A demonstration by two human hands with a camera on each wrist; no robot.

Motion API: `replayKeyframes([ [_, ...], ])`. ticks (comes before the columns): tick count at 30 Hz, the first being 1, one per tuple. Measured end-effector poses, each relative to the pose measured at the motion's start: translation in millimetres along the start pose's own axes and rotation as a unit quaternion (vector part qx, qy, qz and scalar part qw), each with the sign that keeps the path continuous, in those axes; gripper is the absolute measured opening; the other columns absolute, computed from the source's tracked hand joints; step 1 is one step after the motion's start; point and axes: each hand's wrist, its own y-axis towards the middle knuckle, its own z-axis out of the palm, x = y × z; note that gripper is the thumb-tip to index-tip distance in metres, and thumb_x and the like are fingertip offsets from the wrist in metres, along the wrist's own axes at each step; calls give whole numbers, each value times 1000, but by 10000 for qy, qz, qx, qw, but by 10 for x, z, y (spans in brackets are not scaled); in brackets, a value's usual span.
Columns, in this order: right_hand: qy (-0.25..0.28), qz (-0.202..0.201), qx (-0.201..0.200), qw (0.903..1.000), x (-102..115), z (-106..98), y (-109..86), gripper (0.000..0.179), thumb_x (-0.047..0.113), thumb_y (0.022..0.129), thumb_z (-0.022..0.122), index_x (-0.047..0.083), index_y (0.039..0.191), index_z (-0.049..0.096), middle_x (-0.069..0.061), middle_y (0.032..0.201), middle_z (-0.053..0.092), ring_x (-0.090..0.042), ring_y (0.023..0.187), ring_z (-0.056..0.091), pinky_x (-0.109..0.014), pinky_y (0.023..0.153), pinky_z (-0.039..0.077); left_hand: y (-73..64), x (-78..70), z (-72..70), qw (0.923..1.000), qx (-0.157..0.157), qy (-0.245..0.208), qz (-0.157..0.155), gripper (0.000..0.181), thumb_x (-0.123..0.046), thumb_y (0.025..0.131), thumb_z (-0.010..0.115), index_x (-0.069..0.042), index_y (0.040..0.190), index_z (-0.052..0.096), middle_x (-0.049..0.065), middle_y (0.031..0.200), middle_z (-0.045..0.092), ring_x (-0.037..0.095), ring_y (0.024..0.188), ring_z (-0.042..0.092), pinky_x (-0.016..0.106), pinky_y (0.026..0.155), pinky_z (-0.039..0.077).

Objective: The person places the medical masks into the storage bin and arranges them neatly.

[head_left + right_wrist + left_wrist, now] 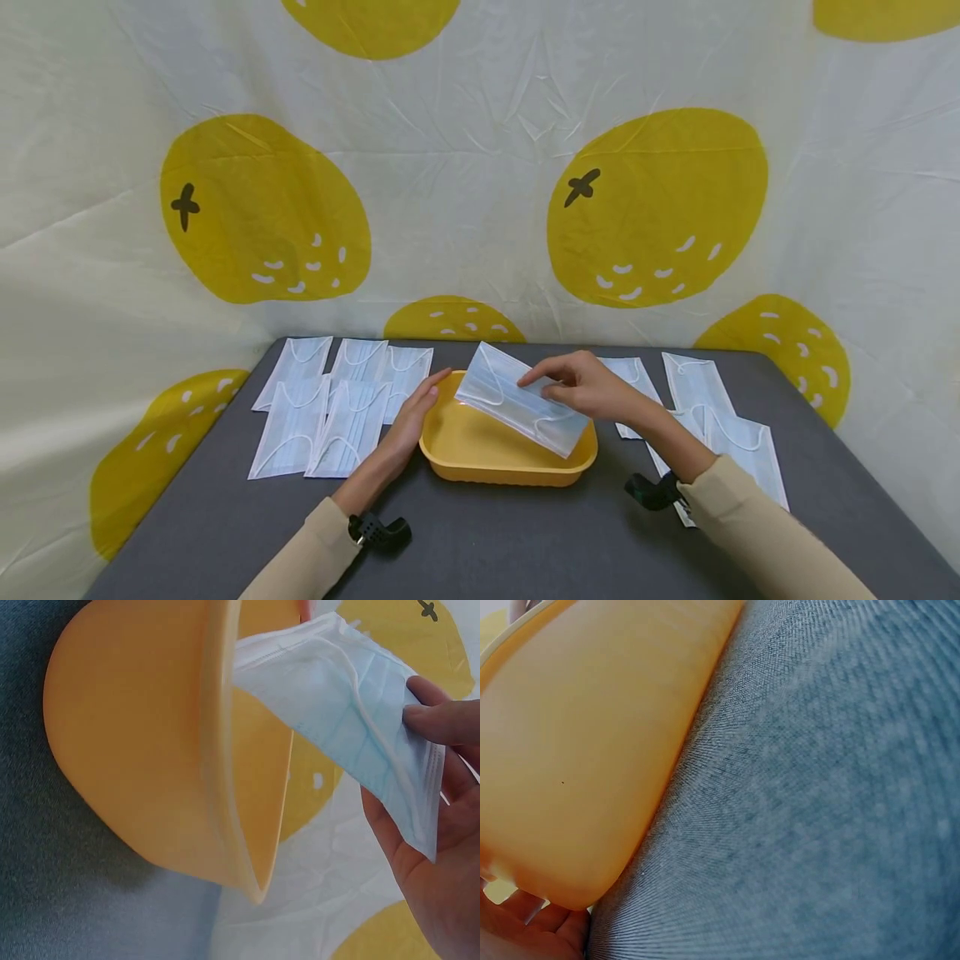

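A yellow plastic tub [504,473] stands in the middle of the dark table. Over its opening, a light blue disposable face mask [501,402] with white ear loops hangs tilted, its lower right end near the rim. My right hand [592,388] pinches this mask between thumb and fingers, as the right wrist view also shows. Against the tub's left end lies my left hand [408,418], fingers fairly straight along the wall. In the left wrist view, fingers [551,926] touch the tub's lower end.
Several face masks [288,425] lie in overlapping rows on the left of the table. More masks [750,454] are spread on the right, partly under my right forearm. Behind the table hangs a white curtain [465,208] with yellow fruit prints.
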Motion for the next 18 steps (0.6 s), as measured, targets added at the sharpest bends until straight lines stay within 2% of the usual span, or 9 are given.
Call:
replayKeyframes([
  [3, -12, -55, 187, 9998, 3, 20, 38, 31, -1, 96, 64, 16, 116, 79, -4, 116, 77, -15, 85, 57, -24, 69, 45, 3, -5, -4, 10000, -8, -55, -63, 49, -31, 114, 30, -16, 160, 39, 10, 169, 33, 31, 158, 26, 51, 130, 17],
  [5, 4, -77, 337, 9994, 2, 38, 67, 32, -2, 96, 63, 18, 116, 79, -2, 111, 78, -11, 75, 52, -23, 68, 43, 4, -6, -5, 10000, -5, -46, -55, 49, -31, 114, 29, -16, 160, 39, 10, 168, 33, 32, 158, 26, 51, 130, 17],
  [10, 73, -108, 667, 9977, 16, 63, 132, 32, -1, 97, 63, 18, 115, 79, -1, 104, 79, -5, 57, 31, -22, 60, 36, 4, -9, -4, 9999, -1, -106, -40, 48, -29, 114, 29, -16, 160, 39, 11, 168, 34, 32, 157, 27, 52, 130, 18],
  [13, 69, -218, 852, 9961, 25, 71, 173, 30, -1, 97, 62, 16, 115, 79, -4, 109, 79, -5, 58, 35, -22, 59, 36, 12, -8, -1, 9999, 4, -147, -39, 48, -29, 114, 29, -17, 160, 39, 10, 168, 35, 31, 157, 28, 51, 130, 17],
  [15, 47, -295, 998, 9946, 30, 80, 205, 29, -1, 97, 63, 14, 115, 79, -5, 114, 78, -6, 63, 43, -21, 61, 39, 18, -3, 0, 9999, -2, -140, -30, 48, -30, 114, 29, -17, 160, 39, 10, 167, 35, 31, 157, 28, 51, 130, 17],
  [18, -17, -339, 1207, 9921, 31, 94, 260, 29, -1, 97, 63, 14, 115, 79, -4, 117, 78, -8, 78, 57, -19, 75, 49, 21, -4, 0, 9999, -13, -98, -49, 48, -30, 114, 29, -17, 160, 39, 10, 168, 35, 30, 158, 27, 52, 130, 17],
])
